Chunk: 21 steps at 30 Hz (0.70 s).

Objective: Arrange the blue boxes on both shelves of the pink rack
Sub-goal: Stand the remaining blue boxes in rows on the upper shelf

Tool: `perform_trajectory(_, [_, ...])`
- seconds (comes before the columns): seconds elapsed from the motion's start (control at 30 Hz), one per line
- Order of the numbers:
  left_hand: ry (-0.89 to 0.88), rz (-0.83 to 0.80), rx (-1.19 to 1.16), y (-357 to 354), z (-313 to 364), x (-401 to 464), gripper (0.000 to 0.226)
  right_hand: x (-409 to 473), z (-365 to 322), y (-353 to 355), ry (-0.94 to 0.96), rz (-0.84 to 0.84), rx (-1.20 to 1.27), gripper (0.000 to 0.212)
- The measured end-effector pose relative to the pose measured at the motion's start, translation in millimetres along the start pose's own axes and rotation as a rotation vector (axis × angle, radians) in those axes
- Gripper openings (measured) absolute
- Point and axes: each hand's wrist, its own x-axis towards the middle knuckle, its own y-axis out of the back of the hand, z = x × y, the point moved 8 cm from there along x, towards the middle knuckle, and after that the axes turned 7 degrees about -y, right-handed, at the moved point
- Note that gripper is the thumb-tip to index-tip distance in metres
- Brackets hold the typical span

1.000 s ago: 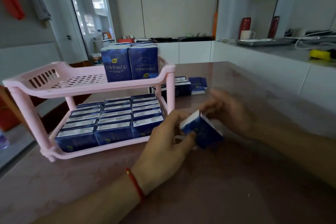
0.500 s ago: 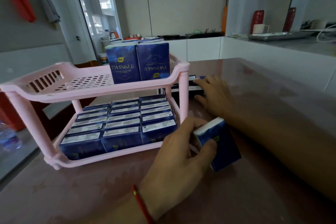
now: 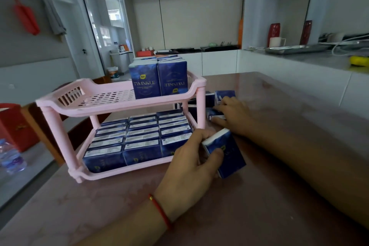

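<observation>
A pink two-shelf rack (image 3: 60, 106) stands on the brown table. Its lower shelf is packed with several blue boxes (image 3: 139, 138) in rows. On the upper shelf, blue boxes (image 3: 159, 80) stand upright at the right end; the left part is bare. My left hand (image 3: 191, 162) grips one blue box (image 3: 229, 158) just right of the rack's front corner. My right hand (image 3: 233, 116) rests on a loose pile of blue boxes (image 3: 223, 96) on the table behind the rack's right side, fingers touching one box.
The brown table (image 3: 279, 195) stretches in front and to the right. A white counter (image 3: 299, 66) with a tray and mug runs along the right. A red bag (image 3: 14, 126) and a water bottle (image 3: 10, 158) sit at the left, below the table edge.
My right hand has let go of the held box and reached back to the loose pile behind the rack. My left hand still holds its box, now nearer the rack's front corner.
</observation>
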Motion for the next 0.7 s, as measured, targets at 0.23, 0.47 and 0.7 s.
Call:
perform_trajectory(0.23, [-0.021, 0.007, 0.052, 5, -5, -3, 0.015, -57, 16, 41, -0.005, -0.100, 0.079, 0.033])
perform_trajectory(0.47, [0.036, 0.105, 0.024, 13, -2, -5, 0.029, -97, 13, 115, -0.152, -0.206, 1.109, 0.055])
perform_trajectory(0.7, [0.038, 0.210, -0.041, 23, 0, -8, 0.036, -115, -30, 108, -0.011, -0.288, 1.013, 0.042])
